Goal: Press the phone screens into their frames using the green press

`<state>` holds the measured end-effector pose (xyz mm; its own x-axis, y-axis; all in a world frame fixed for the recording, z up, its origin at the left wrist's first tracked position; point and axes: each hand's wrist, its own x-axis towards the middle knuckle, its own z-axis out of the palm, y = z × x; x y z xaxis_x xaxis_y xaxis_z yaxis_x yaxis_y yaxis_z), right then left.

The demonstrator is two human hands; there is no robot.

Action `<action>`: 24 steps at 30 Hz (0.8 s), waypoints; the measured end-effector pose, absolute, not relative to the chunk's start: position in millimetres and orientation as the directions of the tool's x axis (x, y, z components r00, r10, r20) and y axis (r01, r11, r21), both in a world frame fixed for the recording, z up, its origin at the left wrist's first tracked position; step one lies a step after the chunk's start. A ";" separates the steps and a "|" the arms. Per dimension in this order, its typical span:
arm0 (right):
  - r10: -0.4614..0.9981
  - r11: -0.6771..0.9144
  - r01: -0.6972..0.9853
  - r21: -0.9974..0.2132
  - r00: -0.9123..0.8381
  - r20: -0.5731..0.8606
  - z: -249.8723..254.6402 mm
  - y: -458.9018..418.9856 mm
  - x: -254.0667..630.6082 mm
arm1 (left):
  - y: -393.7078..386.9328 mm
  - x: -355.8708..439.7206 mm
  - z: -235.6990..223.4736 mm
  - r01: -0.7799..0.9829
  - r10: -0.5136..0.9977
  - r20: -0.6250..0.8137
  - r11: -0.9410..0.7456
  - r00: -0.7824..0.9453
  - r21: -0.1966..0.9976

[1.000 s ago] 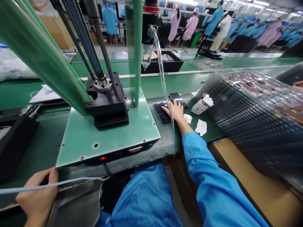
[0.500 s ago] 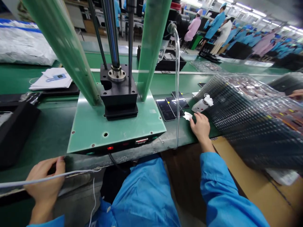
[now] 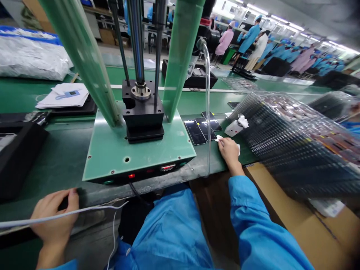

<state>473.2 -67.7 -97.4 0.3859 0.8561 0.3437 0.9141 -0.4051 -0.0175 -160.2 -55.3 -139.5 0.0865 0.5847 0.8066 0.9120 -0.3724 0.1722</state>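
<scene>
- Head view, nearest: my left hand [image 3: 54, 219] curls around the bench's front edge, with a thin white cable [image 3: 84, 210] running across its fingers.
- Further out, my right hand [image 3: 230, 150] pinches a small crumpled white wipe [image 3: 219, 138] on the green bench [image 3: 62, 150].
- Just beyond it lie three glossy dark phone screens [image 3: 203, 129], side by side.
- The green press base [image 3: 112, 153] stands to their left.

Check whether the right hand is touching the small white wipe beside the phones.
Touching. The head view shows the right hand with its fingertips pinching the small white wipe on the green bench, just right of the three phones, no gap visible.
</scene>
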 end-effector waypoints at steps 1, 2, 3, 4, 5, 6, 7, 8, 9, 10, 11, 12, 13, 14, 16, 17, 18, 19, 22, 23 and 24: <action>0.858 -0.405 0.914 -0.014 0.385 0.339 -96.2 -65.2 474.6 | -55.1 -159.9 -139.0 0.912 0.580 0.809 -0.377 0.097 0.160; 0.860 -0.404 0.915 -0.012 0.384 0.336 -94.8 -62.8 475.8 | -54.9 -159.6 -138.2 0.912 0.571 0.814 -0.384 0.111 0.145; 0.861 -0.402 0.916 -0.012 0.382 0.336 -93.0 -60.9 476.9 | -54.6 -159.2 -137.1 0.911 0.564 0.817 -0.390 0.122 0.132; 0.859 -0.402 0.916 -0.014 0.382 0.341 -90.8 -60.0 478.2 | -54.3 -158.9 -136.1 0.911 0.559 0.819 -0.394 0.130 0.124; 0.854 -0.404 0.915 -0.017 0.384 0.350 -88.2 -60.4 479.8 | -54.1 -158.6 -135.2 0.910 0.555 0.821 -0.398 0.133 0.121; 0.845 -0.411 0.912 -0.024 0.390 0.366 -85.1 -62.4 481.8 | -54.0 -158.3 -134.6 0.909 0.560 0.818 -0.397 0.129 0.128; 0.830 -0.423 0.905 -0.033 0.402 0.387 -81.5 -65.8 484.7 | -53.9 -158.1 -134.3 0.910 0.573 0.811 -0.390 0.118 0.143; 0.807 -0.444 0.895 -0.047 0.422 0.412 -77.3 -70.4 488.7 | -54.0 -157.9 -134.3 0.910 0.586 0.804 -0.382 0.103 0.161; 0.777 -0.473 0.879 -0.064 0.451 0.440 -72.6 -75.7 493.9 | -54.2 -157.8 -134.7 0.911 0.596 0.798 -0.374 0.090 0.177; 0.738 -0.512 0.855 -0.086 0.489 0.466 -67.5 -81.4 500.4 | -54.4 -157.8 -135.3 0.911 0.604 0.793 -0.367 0.081 0.186; 0.693 -0.556 0.824 -0.109 0.531 0.487 -62.3 -86.9 508.1 | -54.6 -157.9 -136.0 0.912 0.605 0.792 -0.363 0.077 0.188; 0.645 -0.602 0.788 -0.132 0.576 0.502 -57.5 -92.0 516.4 | -54.9 -158.2 -136.7 0.914 0.604 0.793 -0.361 0.079 0.185; 0.599 -0.644 0.750 -0.153 0.618 0.509 -53.3 -96.4 524.9 | -55.1 -158.5 -137.4 0.916 0.604 0.793 -0.361 0.086 0.176; 0.562 -0.678 0.715 -0.170 0.653 0.507 -50.3 -100.3 533.1 | -55.2 -159.0 -137.9 0.918 0.600 0.795 -0.361 0.093 0.166; 0.533 -0.715 0.675 -0.185 0.697 0.480 -47.7 -106.3 545.5 | -54.7 -160.3 -138.4 0.919 0.597 0.795 -0.365 0.109 0.148; 0.547 -0.715 0.675 -0.184 0.703 0.453 -48.1 -108.6 548.7 | -54.3 -161.1 -138.5 0.918 0.592 0.798 -0.369 0.114 0.143; 0.574 -0.705 0.686 -0.178 0.700 0.425 -49.2 -110.5 549.1 | -53.8 -161.9 -138.6 0.916 0.594 0.796 -0.374 0.120 0.141; 0.607 -0.686 0.707 -0.169 0.685 0.402 -50.8 -112.0 546.3 | -53.4 -162.5 -138.8 0.915 0.596 0.794 -0.377 0.123 0.142; 0.713 -0.585 0.801 -0.131 0.584 0.387 -56.8 -111.9 517.9 | -52.9 -163.3 -140.2 0.917 0.608 0.786 -0.368 0.112 0.154; 0.755 -0.531 0.840 -0.115 0.530 0.387 -59.3 -109.7 502.4 | -52.9 -163.1 -140.7 0.920 0.612 0.784 -0.358 0.099 0.163; 0.800 -0.465 0.880 -0.099 0.466 0.377 -62.0 -106.0 484.7 | -52.8 -162.8 -141.1 0.922 0.612 0.786 -0.347 0.083 0.173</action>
<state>484.7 -106.0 -62.0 0.4660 0.8002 0.3775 0.8795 -0.4653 -0.0994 -162.8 -52.8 -141.1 0.0830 0.6123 0.7863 0.9220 -0.3467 0.1726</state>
